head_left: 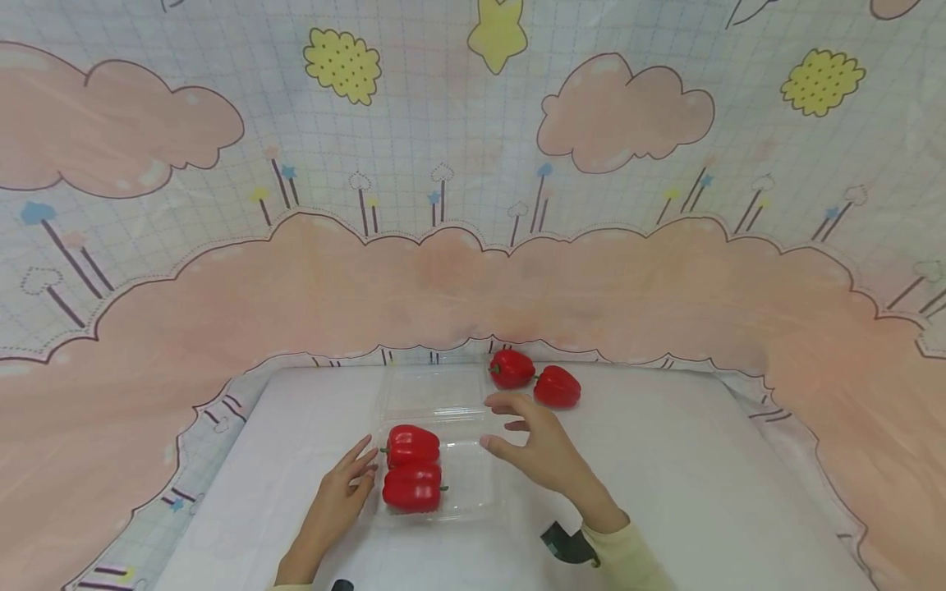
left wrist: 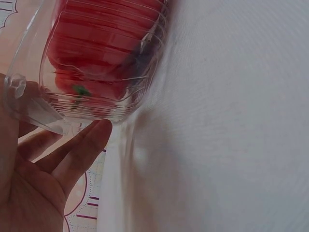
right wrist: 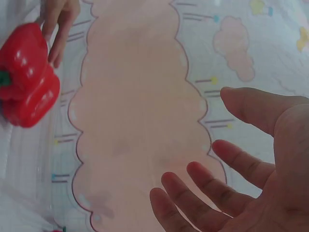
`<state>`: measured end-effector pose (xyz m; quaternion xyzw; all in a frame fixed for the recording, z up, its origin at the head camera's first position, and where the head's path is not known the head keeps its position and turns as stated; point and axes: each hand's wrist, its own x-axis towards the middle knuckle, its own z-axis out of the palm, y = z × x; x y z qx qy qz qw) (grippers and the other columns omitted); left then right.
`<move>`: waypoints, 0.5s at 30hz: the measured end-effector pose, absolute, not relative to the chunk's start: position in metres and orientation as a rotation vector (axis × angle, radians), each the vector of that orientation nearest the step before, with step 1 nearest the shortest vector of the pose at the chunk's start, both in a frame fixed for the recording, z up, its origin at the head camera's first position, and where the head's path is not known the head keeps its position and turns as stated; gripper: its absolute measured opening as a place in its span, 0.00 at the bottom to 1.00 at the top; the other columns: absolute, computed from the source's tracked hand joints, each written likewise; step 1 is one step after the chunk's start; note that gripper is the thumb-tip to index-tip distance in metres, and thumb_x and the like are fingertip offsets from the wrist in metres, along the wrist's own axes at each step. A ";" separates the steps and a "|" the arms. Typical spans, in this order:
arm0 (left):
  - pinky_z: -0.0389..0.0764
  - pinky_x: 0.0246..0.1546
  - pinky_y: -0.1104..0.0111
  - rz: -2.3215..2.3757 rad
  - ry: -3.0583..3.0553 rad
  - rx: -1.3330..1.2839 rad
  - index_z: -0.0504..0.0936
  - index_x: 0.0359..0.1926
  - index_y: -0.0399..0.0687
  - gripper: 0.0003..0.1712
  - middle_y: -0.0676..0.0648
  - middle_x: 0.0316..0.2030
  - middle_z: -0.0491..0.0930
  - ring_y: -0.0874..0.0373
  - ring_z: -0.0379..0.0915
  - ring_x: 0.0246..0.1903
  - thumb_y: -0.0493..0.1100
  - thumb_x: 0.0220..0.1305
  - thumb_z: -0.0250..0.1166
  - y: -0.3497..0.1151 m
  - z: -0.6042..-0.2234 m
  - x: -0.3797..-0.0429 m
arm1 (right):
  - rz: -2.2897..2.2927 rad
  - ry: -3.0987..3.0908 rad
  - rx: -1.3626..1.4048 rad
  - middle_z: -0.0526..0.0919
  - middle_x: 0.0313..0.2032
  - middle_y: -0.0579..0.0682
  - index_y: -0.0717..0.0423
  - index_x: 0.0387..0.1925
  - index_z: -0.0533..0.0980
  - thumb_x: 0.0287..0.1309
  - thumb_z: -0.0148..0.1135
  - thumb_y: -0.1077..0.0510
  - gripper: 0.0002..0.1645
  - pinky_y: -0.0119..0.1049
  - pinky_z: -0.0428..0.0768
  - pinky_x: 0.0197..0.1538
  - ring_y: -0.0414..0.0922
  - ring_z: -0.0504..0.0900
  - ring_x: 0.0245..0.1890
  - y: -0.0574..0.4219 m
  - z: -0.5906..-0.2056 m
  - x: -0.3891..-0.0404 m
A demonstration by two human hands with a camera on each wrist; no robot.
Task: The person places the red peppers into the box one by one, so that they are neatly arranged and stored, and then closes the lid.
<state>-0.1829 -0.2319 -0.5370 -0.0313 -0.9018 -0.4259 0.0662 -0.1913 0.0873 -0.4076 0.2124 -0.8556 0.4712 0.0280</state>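
Left: your left hand (head_left: 338, 497), fingers extended, touches the clear tray (head_left: 473, 488) at nine o'clock | Right: your right hand (head_left: 545, 451), thumb and fingers apart, hovers at three | Tray: two seated red peppers (head_left: 411, 487) fill its nine o'clock side; open lid (head_left: 434, 392) at twelve | two loose red peppers (head_left: 557, 387) at one-to-two

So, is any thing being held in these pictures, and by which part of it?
Nothing appears held: the left hand is open at the side of the clear, rectangular plastic container, and the right hand is empty.
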 end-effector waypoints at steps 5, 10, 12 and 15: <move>0.87 0.47 0.63 -1.286 -2.720 -0.092 0.70 0.68 0.40 0.28 0.40 0.70 0.66 0.44 0.79 0.57 0.34 0.67 0.59 -0.232 -0.537 -0.182 | 1.426 -2.614 0.605 0.80 0.56 0.48 0.47 0.58 0.74 0.52 0.73 0.54 0.31 0.45 0.85 0.55 0.48 0.80 0.55 0.102 -0.409 -0.201; 0.87 0.47 0.62 -1.285 -2.718 -0.100 0.70 0.68 0.40 0.28 0.40 0.70 0.67 0.44 0.79 0.56 0.34 0.67 0.59 -0.232 -0.536 -0.183 | 1.343 -2.617 0.593 0.80 0.55 0.51 0.50 0.58 0.73 0.53 0.73 0.54 0.31 0.47 0.85 0.56 0.52 0.80 0.55 0.118 -0.414 -0.215; 0.87 0.47 0.62 -1.283 -2.717 -0.102 0.70 0.68 0.41 0.28 0.40 0.70 0.67 0.44 0.80 0.56 0.34 0.67 0.59 -0.232 -0.536 -0.183 | 1.316 -2.619 0.586 0.80 0.54 0.52 0.51 0.58 0.74 0.53 0.72 0.54 0.30 0.48 0.84 0.56 0.53 0.81 0.55 0.124 -0.415 -0.222; 0.87 0.48 0.63 -1.281 -2.718 -0.095 0.70 0.68 0.41 0.28 0.41 0.70 0.67 0.45 0.79 0.56 0.35 0.67 0.59 -0.232 -0.537 -0.183 | 1.288 -2.636 0.564 0.81 0.54 0.52 0.53 0.57 0.74 0.55 0.71 0.54 0.29 0.48 0.85 0.56 0.52 0.81 0.53 0.133 -0.419 -0.232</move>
